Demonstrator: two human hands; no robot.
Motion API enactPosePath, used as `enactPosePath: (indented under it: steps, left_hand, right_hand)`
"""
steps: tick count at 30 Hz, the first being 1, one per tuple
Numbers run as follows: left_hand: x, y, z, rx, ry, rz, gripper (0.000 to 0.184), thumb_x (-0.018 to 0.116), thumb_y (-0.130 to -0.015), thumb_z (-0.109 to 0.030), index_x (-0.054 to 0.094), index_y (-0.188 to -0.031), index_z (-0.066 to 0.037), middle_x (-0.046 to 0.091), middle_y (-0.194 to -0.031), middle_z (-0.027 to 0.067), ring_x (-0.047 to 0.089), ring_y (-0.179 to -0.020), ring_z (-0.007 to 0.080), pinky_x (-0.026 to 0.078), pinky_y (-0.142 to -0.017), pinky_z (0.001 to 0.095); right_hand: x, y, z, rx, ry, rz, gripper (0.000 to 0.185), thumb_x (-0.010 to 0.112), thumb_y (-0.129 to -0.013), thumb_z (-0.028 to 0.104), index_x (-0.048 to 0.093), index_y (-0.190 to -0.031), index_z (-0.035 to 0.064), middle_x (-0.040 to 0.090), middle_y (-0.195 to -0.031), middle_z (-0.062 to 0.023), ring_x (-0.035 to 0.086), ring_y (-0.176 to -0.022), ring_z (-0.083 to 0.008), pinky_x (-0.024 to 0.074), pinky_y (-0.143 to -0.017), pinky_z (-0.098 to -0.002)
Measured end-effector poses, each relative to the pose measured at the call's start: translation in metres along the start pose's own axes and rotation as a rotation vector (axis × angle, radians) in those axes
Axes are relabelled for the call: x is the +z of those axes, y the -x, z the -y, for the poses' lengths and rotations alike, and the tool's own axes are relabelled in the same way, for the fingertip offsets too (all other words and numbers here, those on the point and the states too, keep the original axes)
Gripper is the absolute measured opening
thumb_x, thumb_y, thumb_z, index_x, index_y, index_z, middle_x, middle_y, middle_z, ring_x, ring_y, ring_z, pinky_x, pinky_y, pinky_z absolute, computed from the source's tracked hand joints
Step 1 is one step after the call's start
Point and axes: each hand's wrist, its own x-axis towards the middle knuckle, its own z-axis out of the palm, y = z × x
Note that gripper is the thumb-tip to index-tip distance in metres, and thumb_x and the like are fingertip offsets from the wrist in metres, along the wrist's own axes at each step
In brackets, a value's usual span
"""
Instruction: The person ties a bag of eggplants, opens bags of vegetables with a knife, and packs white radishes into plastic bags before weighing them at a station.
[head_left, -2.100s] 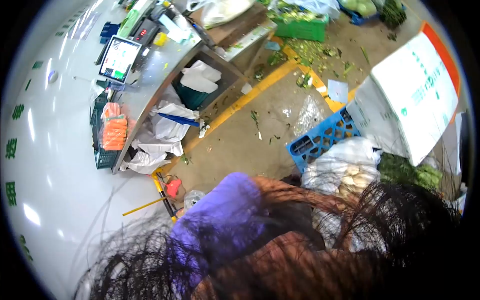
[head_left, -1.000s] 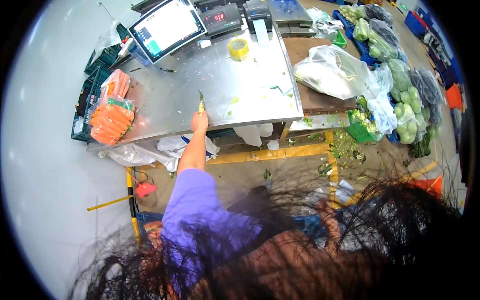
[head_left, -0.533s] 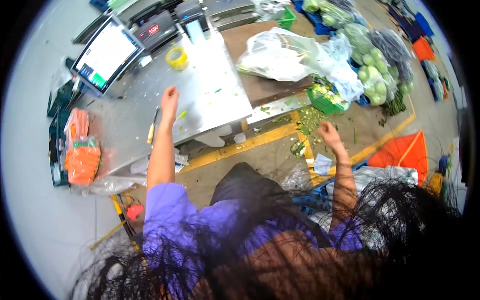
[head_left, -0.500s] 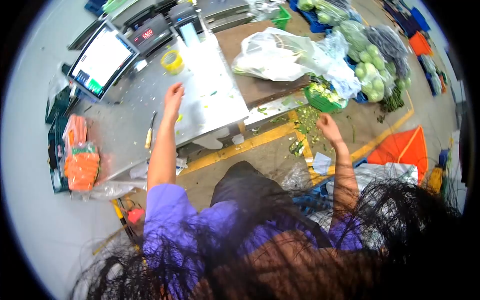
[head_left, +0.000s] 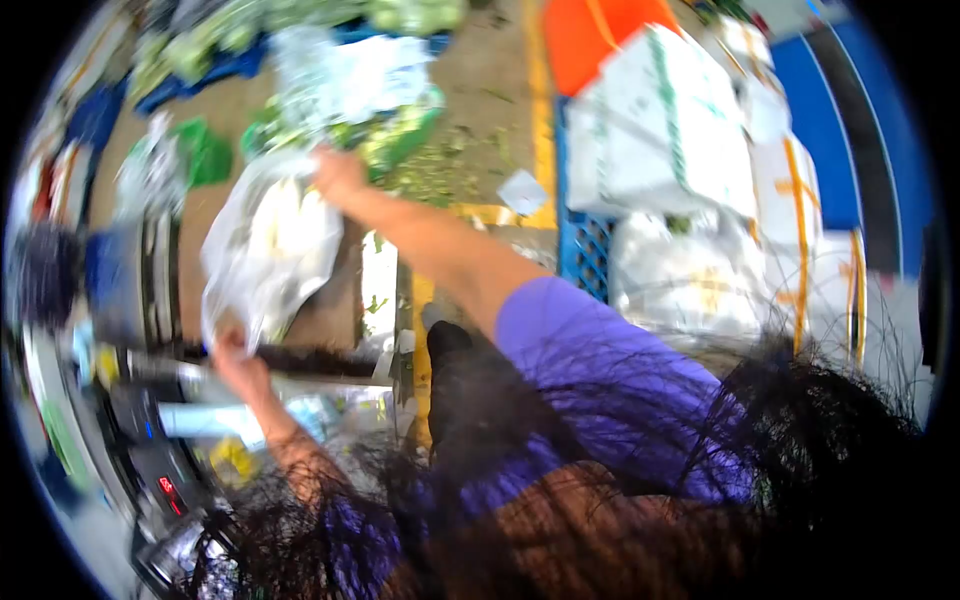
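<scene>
A clear plastic bag (head_left: 225,255) with long whitish vegetables (head_left: 285,225) inside lies on a brown board (head_left: 335,315). My left hand (head_left: 240,365) is closed on the near end of the bag, its fingers partly blurred. At the bag's far right edge my right hand (head_left: 338,175) has its fingers closed on the plastic, also smeared by motion. Just beyond the right hand is a green basket (head_left: 425,125) holding leafy trimmings, partly covered by a pale bluish plastic bag (head_left: 345,80).
Yellow tape (head_left: 232,460) and a scale with red digits (head_left: 168,495) are at lower left. Scraps litter the floor (head_left: 480,150). White boxes (head_left: 650,125) and a blue crate (head_left: 585,255) stand at right, near an orange container (head_left: 605,40).
My view has swung to the right. Both hands, earlier apart and away from the bag of whitish vegetables, are now at its edges and have hold of the plastic.
</scene>
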Motion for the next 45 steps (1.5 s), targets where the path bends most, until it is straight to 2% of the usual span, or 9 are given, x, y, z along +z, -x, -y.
enactPosePath:
  steps: [2, 4, 8, 11, 15, 16, 21, 38, 45]
  left_hand:
    - [0.005, 0.005, -0.038, -0.205, 0.421, -0.025, 0.017, 0.045, -0.091, -0.014, 0.051, -0.081, -0.002, 0.045, -0.062, 0.0004, 0.046, -0.065, 0.0158, 0.043, -0.076, 0.0332]
    - [-0.035, -0.016, -0.055, -0.314, 0.776, 0.518, 0.016, 0.044, -0.092, -0.012, 0.041, -0.078, -0.005, 0.029, -0.055, -0.0022, 0.029, -0.056, 0.0123, 0.039, -0.071, 0.0312]
    - [0.049, 0.011, -0.164, 0.017, 0.364, 0.885, 0.023, 0.042, -0.093, -0.015, 0.044, -0.109, 0.002, 0.029, -0.055, -0.0032, 0.033, -0.052, 0.0097, 0.037, -0.06, 0.0268]
    - [0.072, 0.025, -0.226, -0.288, -0.047, 0.497, 0.046, 0.048, -0.091, -0.015, 0.031, -0.13, 0.004, 0.033, -0.058, -0.0031, 0.032, -0.045, 0.0064, 0.034, -0.044, 0.0214]
    - [0.151, 0.066, -0.231, -0.314, 0.253, 0.921, 0.056, 0.045, -0.093, -0.014, 0.015, -0.137, 0.004, 0.037, -0.059, -0.0028, 0.028, -0.039, 0.0047, 0.024, -0.031, 0.0218]
    - [0.192, 0.069, -0.226, -0.442, 0.449, 1.553, 0.06, 0.047, -0.092, -0.014, 0.012, -0.138, 0.002, 0.037, -0.057, -0.0031, 0.025, -0.034, 0.0051, 0.018, -0.028, 0.0235]
    - [0.307, 0.235, -0.184, -0.609, 0.123, 0.962, 0.059, 0.056, -0.085, -0.015, 0.027, -0.132, 0.006, 0.03, -0.055, -0.008, 0.024, -0.04, 0.0008, 0.017, -0.032, 0.0192]
    - [0.563, 0.574, 0.278, -1.116, -0.863, 1.715, 0.033, 0.043, -0.09, -0.012, 0.048, -0.12, -0.001, 0.032, -0.06, -0.0082, 0.025, -0.045, 0.0024, 0.017, -0.039, 0.0184]
    - [0.585, 0.636, 0.34, -1.429, -0.845, 1.784, 0.034, 0.044, -0.089, -0.014, 0.047, -0.122, -0.005, 0.038, -0.066, -0.0055, 0.026, -0.045, 0.0016, 0.019, -0.038, 0.0157]
  right_hand:
    - [-0.007, 0.012, 0.003, 0.085, -0.255, 0.123, 0.029, 0.063, -0.076, 0.029, 0.061, -0.096, 0.0083, 0.063, -0.092, -0.0125, 0.062, -0.077, -0.0264, 0.0481, -0.069, -0.0374]
    - [-0.033, 0.047, -0.003, 0.291, -0.926, 0.115, 0.02, 0.061, -0.078, 0.014, 0.06, -0.09, -0.0025, 0.059, -0.07, -0.0085, 0.057, -0.061, -0.0148, 0.0476, -0.053, -0.0294]
    - [-0.123, 0.109, -0.051, 0.483, -1.346, 0.109, 0.022, 0.058, -0.082, 0.012, 0.055, -0.101, 0.0006, 0.052, -0.063, -0.0013, 0.042, -0.049, -0.0066, 0.0341, -0.041, -0.0216]
    - [-0.187, 0.187, -0.07, 0.54, -1.4, 0.217, 0.023, 0.056, -0.083, 0.013, 0.052, -0.103, 0.0034, 0.048, -0.064, 0.0021, 0.041, -0.049, -0.0048, 0.0302, -0.04, -0.0201]
    - [-0.259, 0.301, -0.111, 0.673, -1.641, -0.013, 0.022, 0.055, -0.083, 0.012, 0.051, -0.104, 0.0054, 0.045, -0.062, 0.0032, 0.041, -0.049, -0.0053, 0.0314, -0.042, -0.0218]
    - [-0.256, 0.337, -0.138, 0.423, -1.254, -0.155, 0.02, 0.055, -0.083, 0.012, 0.051, -0.102, 0.006, 0.042, -0.06, 0.004, 0.039, -0.047, -0.0051, 0.0301, -0.041, -0.0223]
    - [-0.353, 0.456, -0.181, 0.832, -1.706, -0.501, 0.015, 0.054, -0.082, 0.012, 0.049, -0.096, 0.0087, 0.038, -0.057, 0.0051, 0.029, -0.039, -0.0055, 0.026, -0.039, -0.0229]
    - [-0.256, 0.685, -0.615, 1.306, -1.098, -1.389, 0.013, 0.051, -0.084, 0.014, 0.048, -0.094, 0.0061, 0.046, -0.067, -0.0013, 0.041, -0.051, -0.0111, 0.0394, -0.05, -0.0286]
    - [-0.27, 0.712, -0.659, 1.471, -0.056, -0.758, 0.034, 0.056, -0.079, 0.011, 0.05, -0.111, 0.0016, 0.059, -0.091, -0.0137, 0.06, -0.081, -0.0233, 0.0462, -0.076, -0.0342]
